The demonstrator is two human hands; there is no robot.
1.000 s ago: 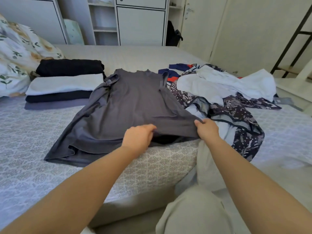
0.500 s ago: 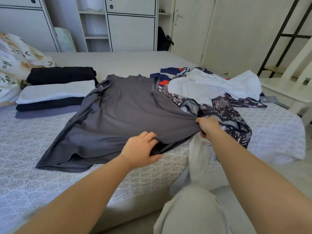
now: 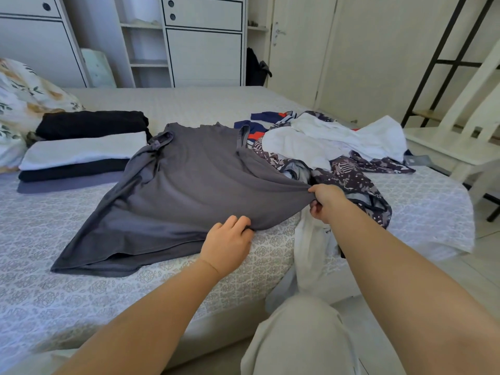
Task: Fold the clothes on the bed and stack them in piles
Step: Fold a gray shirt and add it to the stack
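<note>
You are gripping the near hem of the grey top (image 3: 189, 190) with both hands: your left hand (image 3: 227, 244) is curling its fingers into the hem near the middle, and your right hand (image 3: 326, 201) is pinching the hem's right corner, pulling it taut and slightly up off the bed (image 3: 81, 288). The top is lying spread in front of you, its long axis running away from your grip toward the neckline and straps at the far end, so the fabric you will be folding is all lying beyond your hands and somewhat to the left. The hem's left corner is lying well to the left of your left hand, ungripped, and that hand is the nearer one to it. To my eye you are in the flattening step, and the fold itself is not yet begun. On the right, touching the top's edge, the unfolded heap (image 3: 332, 155) of white and patterned clothes is sitting partly under your right hand, and it is likely to be crowding any fold made on that side. At the far left, the folded pile (image 3: 81, 150) of black and white garments is standing beside the floral pillow (image 3: 24, 96), just beside the top's left strap, ready to take it.
</note>
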